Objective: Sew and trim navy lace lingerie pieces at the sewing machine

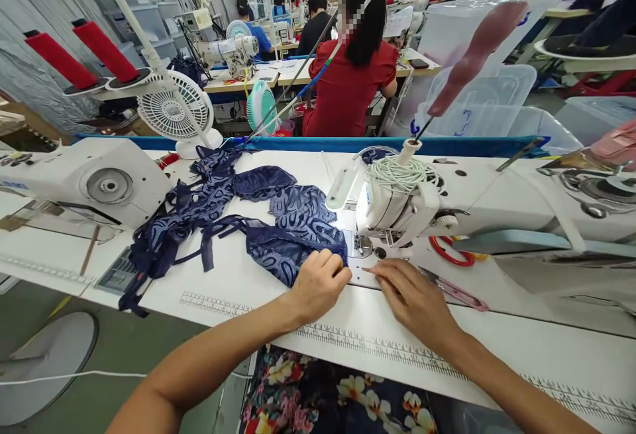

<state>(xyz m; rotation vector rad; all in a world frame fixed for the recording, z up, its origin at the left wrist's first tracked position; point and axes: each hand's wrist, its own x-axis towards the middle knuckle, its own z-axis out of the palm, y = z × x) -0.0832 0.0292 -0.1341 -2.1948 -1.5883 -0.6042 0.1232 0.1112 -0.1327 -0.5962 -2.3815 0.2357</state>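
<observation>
Navy patterned lace fabric (293,238) lies on the white sewing table, its near corner just left of the needle area. My left hand (322,283) is closed on that corner, fingers bent over the fabric's edge. Across a small gap, my right hand (415,298) pinches a thin brown pointed piece (368,270), most of it hidden by the fingers. Both hands are in front of the sewing machine's head (392,212). Thread snips (460,291) with pink handles lie beside my right hand. More navy lace pieces with straps (186,212) are heaped to the left.
A second machine (94,182) stands at the left, near a white fan (175,106) and red thread cones (106,50). Red-handled scissors (452,254) lie under the machine arm. A printed ruler (358,338) runs along the front edge. A person in red (342,89) sits ahead.
</observation>
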